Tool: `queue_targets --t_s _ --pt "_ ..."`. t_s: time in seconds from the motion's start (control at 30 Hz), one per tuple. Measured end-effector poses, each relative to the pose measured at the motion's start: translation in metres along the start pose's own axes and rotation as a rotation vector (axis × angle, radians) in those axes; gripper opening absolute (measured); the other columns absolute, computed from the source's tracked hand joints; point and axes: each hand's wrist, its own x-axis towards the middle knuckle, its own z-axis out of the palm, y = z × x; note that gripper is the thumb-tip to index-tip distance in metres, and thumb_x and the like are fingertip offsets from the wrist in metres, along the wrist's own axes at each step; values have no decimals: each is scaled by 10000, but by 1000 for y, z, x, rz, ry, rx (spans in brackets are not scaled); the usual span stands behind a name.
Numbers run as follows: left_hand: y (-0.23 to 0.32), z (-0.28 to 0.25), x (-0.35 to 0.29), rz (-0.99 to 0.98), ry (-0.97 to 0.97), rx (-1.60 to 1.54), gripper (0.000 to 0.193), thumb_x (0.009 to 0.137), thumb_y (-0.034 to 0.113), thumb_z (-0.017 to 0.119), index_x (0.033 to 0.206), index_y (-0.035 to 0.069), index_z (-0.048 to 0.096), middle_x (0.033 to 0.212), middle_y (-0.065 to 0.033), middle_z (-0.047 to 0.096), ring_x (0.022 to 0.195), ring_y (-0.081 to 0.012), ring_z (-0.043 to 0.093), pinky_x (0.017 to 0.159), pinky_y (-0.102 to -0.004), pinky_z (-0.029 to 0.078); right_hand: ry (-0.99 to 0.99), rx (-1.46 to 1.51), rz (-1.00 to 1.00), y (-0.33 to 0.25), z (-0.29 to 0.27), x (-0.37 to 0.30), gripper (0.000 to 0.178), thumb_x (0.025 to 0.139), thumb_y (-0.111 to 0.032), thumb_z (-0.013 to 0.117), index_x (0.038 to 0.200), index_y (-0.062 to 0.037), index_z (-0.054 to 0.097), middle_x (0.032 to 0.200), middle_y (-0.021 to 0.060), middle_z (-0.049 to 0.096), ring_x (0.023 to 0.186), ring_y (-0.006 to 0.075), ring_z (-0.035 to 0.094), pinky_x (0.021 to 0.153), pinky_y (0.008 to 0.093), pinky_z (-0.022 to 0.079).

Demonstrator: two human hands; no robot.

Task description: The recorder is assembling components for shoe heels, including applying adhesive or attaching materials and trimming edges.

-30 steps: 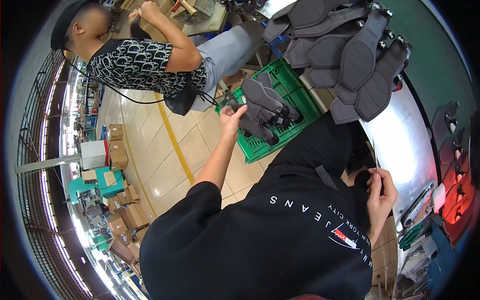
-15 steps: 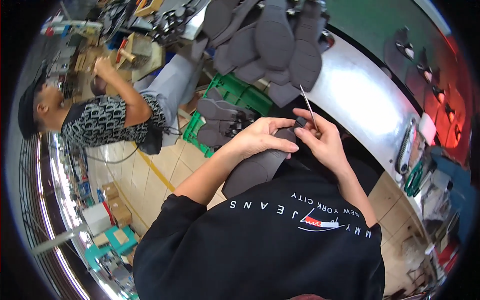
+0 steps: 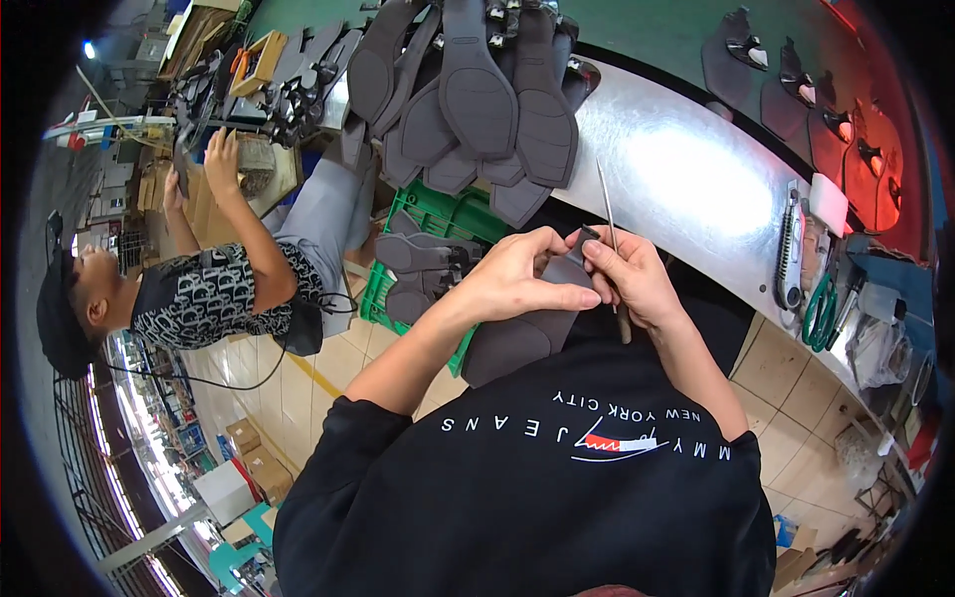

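Note:
My left hand (image 3: 522, 277) is closed around the narrow part of a dark grey sandal sole (image 3: 512, 348), held just above my lap with its broad end down to the left. My right hand (image 3: 635, 284) pinches a small dark flap (image 3: 589, 235) at the sole's upper end between thumb and fingers. That same hand keeps a thin awl-like tool (image 3: 606, 194) between its fingers, metal shaft pointing up and a wooden handle (image 3: 624, 326) showing below. Fingers cover much of the sole's narrow end.
A stack of dark soles (image 3: 477, 95) overhangs the metal bench (image 3: 686, 164). Below stands a green crate (image 3: 438, 204) holding more sandals. At right lie a utility knife (image 3: 789, 254), a white block (image 3: 828, 204) and green-handled scissors (image 3: 822, 310). A co-worker (image 3: 199, 289) is at the left.
The awl's handle now shows below my right hand, and its shaft stands more upright. My view has shifted. The co-worker's hands are raised, one with a dark piece.

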Motion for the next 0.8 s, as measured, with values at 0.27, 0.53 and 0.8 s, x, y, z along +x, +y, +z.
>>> queue_targets --t_s 0.27,0.53,0.8 --pt "4 8 2 154 53 -74 704 642 395 868 1150 -15 606 900 -16 551 734 -99 479 652 -242 396 234 -50 -120 -19 -5 -19 331 1016 -186 467 1308 -79 580 730 -24 509 541 31 452 475 167 346" --pt "15 6 4 70 -17 14 615 663 222 857 1165 -7 585 1044 -50 588 951 -117 556 840 -256 434 96 -226 -115 -25 -10 -46 401 1009 -123 430 1404 -94 495 658 -33 490 557 39 453 515 185 395" --pt "19 14 3 142 12 -62 609 625 335 858 1041 -1 567 933 -50 586 805 -111 541 697 -253 444 94 -392 -161 -31 0 -58 477 991 -89 433 1463 -153 423 598 -32 483 513 34 435 492 192 388"
